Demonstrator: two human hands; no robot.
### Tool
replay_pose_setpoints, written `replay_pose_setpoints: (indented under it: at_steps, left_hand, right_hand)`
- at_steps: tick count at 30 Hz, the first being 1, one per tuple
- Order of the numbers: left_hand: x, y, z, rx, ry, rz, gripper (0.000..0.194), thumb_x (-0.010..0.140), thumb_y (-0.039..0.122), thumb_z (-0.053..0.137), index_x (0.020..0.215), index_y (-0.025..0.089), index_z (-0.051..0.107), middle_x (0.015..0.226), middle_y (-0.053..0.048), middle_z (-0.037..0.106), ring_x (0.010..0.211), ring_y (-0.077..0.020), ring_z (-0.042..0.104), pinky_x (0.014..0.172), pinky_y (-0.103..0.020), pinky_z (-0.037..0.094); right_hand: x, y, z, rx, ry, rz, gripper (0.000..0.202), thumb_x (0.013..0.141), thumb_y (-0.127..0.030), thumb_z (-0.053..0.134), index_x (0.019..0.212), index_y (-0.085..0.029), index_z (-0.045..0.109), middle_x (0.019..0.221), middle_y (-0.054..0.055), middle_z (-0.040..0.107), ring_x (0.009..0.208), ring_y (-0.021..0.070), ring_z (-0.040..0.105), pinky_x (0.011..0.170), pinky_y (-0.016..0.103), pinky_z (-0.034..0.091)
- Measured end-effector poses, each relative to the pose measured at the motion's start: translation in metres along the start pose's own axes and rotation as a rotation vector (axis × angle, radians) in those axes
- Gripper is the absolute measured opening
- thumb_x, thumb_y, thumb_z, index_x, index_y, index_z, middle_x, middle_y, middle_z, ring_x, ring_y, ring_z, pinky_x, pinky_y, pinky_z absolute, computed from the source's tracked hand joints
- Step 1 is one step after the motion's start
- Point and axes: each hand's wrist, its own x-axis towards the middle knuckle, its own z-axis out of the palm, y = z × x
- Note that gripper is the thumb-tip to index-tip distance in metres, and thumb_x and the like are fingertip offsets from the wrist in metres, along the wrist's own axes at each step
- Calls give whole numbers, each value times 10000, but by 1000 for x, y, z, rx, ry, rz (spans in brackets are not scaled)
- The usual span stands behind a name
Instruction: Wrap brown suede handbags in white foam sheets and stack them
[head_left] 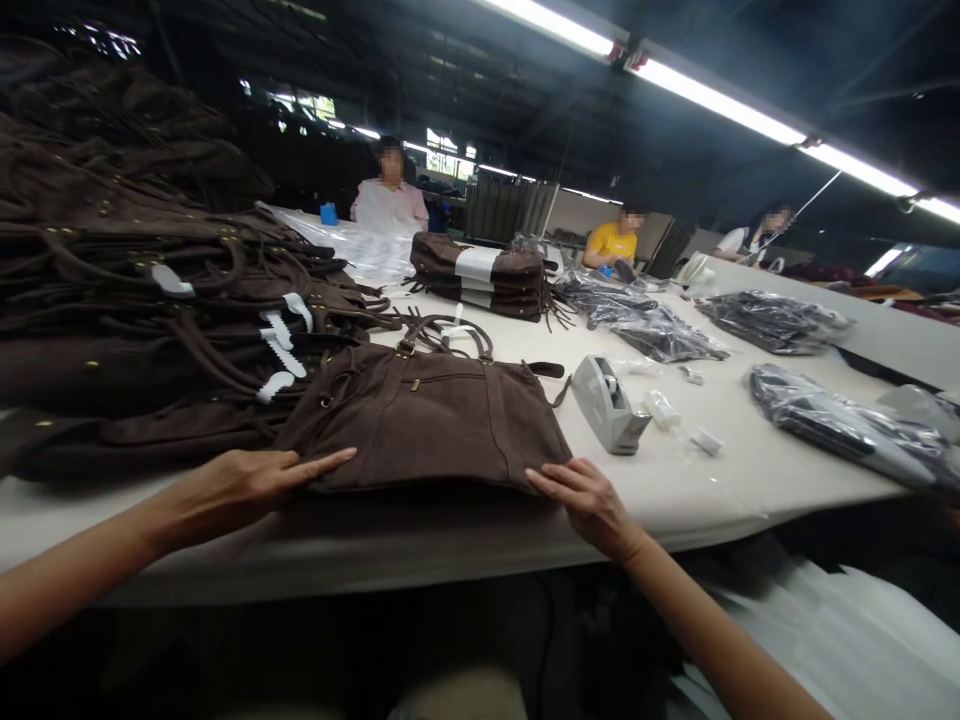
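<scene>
A brown suede handbag (427, 415) lies flat on the white table (697, 490), its handles pointing away from me. My left hand (240, 485) rests flat at the bag's near left corner, fingers stretched toward it. My right hand (589, 500) touches the bag's near right corner with fingers spread. Neither hand grips anything.
A tall pile of the same brown bags (135, 300) fills the left side. A grey tape dispenser (607, 400) stands just right of the bag. Further back are a smaller bag stack (480, 275) and plastic-wrapped bags (840, 425). Three people sit at the far end.
</scene>
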Motion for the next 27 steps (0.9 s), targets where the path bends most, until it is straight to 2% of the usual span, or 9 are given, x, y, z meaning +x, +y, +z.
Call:
replay_pose_setpoints:
  at_steps: [3, 5, 7, 10, 13, 15, 18, 23, 27]
  left_hand:
    - [3, 14, 3, 22, -16, 32, 661, 895, 113, 355, 1472, 436, 335, 985, -12, 684, 891, -175, 658, 876, -315, 514]
    - [5, 24, -3, 7, 34, 50, 659, 887, 211, 461, 1493, 412, 300, 1345, -42, 586, 1255, -260, 536, 1129, -474, 342]
    - [8, 33, -13, -31, 43, 87, 761, 858, 366, 579, 1531, 345, 224, 1542, -61, 398, 1422, -301, 351, 1208, -529, 167]
    - [18, 42, -27, -80, 22, 128, 775, 873, 444, 593, 1537, 323, 211, 1578, -63, 336, 1435, -276, 340, 1207, -496, 197]
    - [33, 38, -29, -161, -10, 110, 601, 941, 170, 426, 1486, 402, 324, 1518, 15, 439, 1354, -188, 470, 1119, -347, 382]
    - [42, 30, -28, -255, -62, 98, 728, 864, -8, 351, 1456, 415, 380, 1456, 59, 514, 1268, -131, 554, 1033, -236, 443]
    - [50, 15, -25, -329, -150, 124, 831, 747, -97, 348, 1414, 385, 465, 1402, 58, 567, 1181, -108, 617, 982, -179, 454]
    - [44, 2, -16, -256, -212, 136, 842, 750, -92, 344, 1418, 411, 443, 1473, 48, 490, 1272, -134, 549, 1004, -191, 433]
    - [42, -1, -10, -215, -255, 106, 845, 748, -89, 360, 1398, 442, 460, 1426, 41, 550, 1244, -150, 577, 991, -205, 442]
  right_hand:
    - [-3, -4, 9, 17, -124, 72, 500, 952, -52, 362, 1379, -238, 544, 1065, 72, 670, 830, 193, 532, 805, 372, 459]
    - [0, -6, 11, 4, -227, 79, 511, 935, -39, 364, 1380, -215, 541, 1036, 78, 659, 838, 208, 506, 803, 378, 444]
    - [6, -7, 8, -13, -325, 57, 508, 918, -38, 386, 1384, -180, 530, 1016, 87, 647, 845, 221, 489, 788, 377, 437]
    - [15, -7, -1, -43, -441, 21, 558, 877, -19, 417, 1424, -121, 464, 999, 99, 631, 852, 231, 487, 780, 369, 440]
    - [21, -13, -9, -81, -474, 28, 650, 847, -38, 462, 1485, -89, 346, 1042, 111, 618, 893, 243, 510, 801, 367, 452]
    - [26, -21, -14, -93, -470, 58, 695, 888, -174, 532, 1523, -99, 259, 1069, 111, 611, 917, 252, 530, 811, 371, 464]
    - [37, -36, -15, -175, -472, 120, 738, 953, -372, 536, 1561, -182, 164, 933, 63, 625, 806, 228, 566, 731, 339, 472]
    - [68, -53, -8, -384, -650, 91, 710, 947, -77, 449, 1555, -335, 187, 737, 6, 604, 641, 178, 589, 550, 267, 393]
    - [90, -55, -2, -353, -680, 48, 640, 912, -28, 450, 1485, -309, 396, 922, 77, 686, 782, 201, 652, 640, 290, 480]
